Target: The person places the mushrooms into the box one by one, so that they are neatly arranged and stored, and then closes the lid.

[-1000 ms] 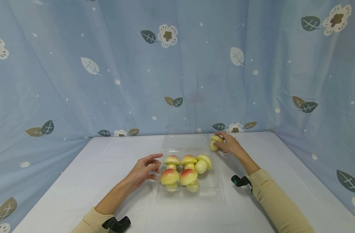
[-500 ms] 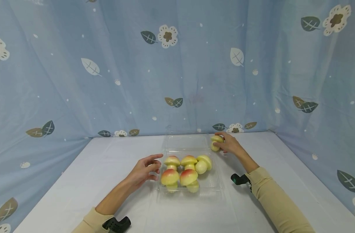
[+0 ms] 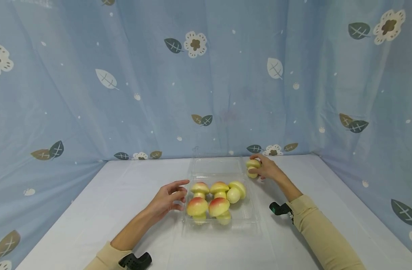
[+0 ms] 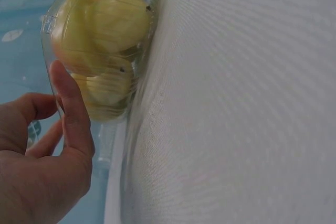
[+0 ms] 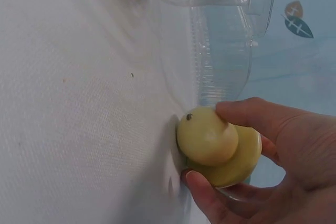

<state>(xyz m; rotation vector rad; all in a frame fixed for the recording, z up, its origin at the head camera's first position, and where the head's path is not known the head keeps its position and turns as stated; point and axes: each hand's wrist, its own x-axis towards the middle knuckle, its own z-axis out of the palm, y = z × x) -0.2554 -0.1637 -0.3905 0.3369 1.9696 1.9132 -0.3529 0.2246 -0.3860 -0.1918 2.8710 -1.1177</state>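
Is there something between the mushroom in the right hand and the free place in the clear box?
Nothing visible blocks it. The right hand grips the mushroom beside the open clear box, whose near right corner looks free. The left hand is at the box's opposite side.

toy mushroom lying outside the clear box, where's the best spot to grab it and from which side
Probably the cap rim. The toy mushroom lies by the clear box on the table, its round stem standing out from the wide cap in the right wrist view. Coming from the side away from the box, thumb and fingers can pinch opposite cap edges, as the right hand grips it.
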